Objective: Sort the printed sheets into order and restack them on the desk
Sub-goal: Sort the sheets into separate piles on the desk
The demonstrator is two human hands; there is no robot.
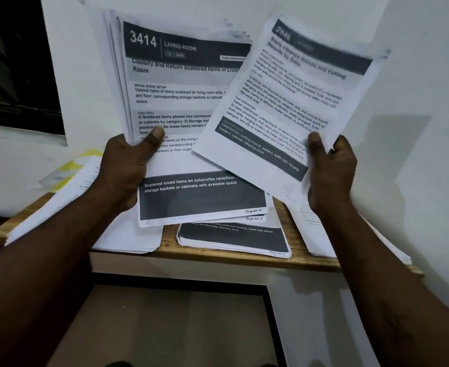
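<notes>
Left hand (130, 165) grips a fanned wad of white printed sheets (181, 102), thumb on the front page; that page is headed "3414 LIVING ROOM" and hand-marked Page No 5. Right hand (329, 170) pinches a single white printed sheet (284, 102) at its lower right edge, tilted clockwise and overlapping the wad's right side; its header is motion-blurred, probably a kitchen knives page. Both are held up above the light wooden desk (218, 256). On the desk: a flat stack with a dark footer band (234, 238) in the centre, a plain white pile (128, 234) to the left, another white pile (321, 239) to the right. Yellow paper (72, 165) lies further left. White wall (416, 75) behind, dark window (17, 62) upper left.
</notes>
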